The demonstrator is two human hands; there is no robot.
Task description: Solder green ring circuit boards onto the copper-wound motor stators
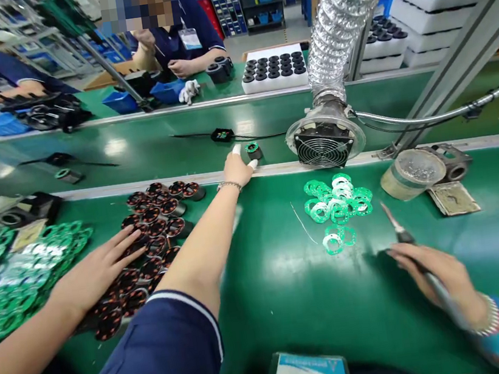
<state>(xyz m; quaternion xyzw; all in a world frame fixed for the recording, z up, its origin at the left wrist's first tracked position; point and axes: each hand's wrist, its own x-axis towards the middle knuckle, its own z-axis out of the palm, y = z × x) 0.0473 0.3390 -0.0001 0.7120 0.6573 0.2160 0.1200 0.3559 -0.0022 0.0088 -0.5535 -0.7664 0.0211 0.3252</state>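
Observation:
My left hand (238, 169), with white finger cots, reaches over to the far green strip beyond the metal rail. Its finger and thumb are apart beside a small motor stator (253, 151) topped with a green ring board; whether the thumb touches it I cannot tell. My right hand (442, 275), wearing a beaded bracelet and blue wristband, is closed around a soldering iron (403, 233) whose tip points up and left. Left of the tip lies a loose pile of green ring-shaped circuit boards (337, 200). A thin pale solder wire (302, 223) lies beside them.
A co-worker's hand (99, 268) rests on copper-wound stators (153, 227), near green board panels (31, 277). A fan (324, 147) on a foil duct hangs above the rail. A round tub (411, 175) and sponge holder (453, 198) stand right. Opposite, a person (183, 30) sits near a white tray (275, 84).

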